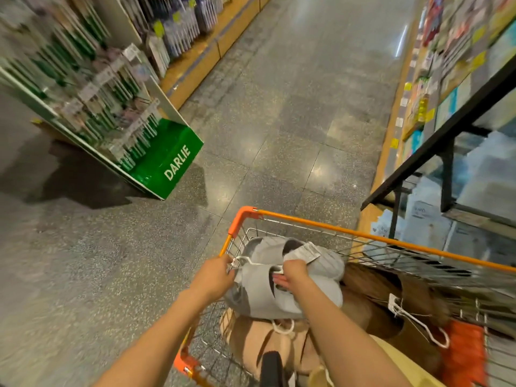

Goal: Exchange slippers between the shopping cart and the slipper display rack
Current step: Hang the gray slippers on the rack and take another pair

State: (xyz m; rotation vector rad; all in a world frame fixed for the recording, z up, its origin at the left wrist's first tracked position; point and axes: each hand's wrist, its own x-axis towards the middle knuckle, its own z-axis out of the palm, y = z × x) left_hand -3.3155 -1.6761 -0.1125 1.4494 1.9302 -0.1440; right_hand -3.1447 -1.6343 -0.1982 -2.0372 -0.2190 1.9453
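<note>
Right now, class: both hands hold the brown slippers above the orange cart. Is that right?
Not quite. The head view shows the left hand and right hand holding the grey slippers above the orange cart; the brown slippers lie inside it.

I'm in a shop aisle: a wire shopping cart (363,238) with orange rim sits ahead of me, a green DARLIE display stand (167,160) left of it, stocked shelves (452,65) with yellow price tags right.
</note>
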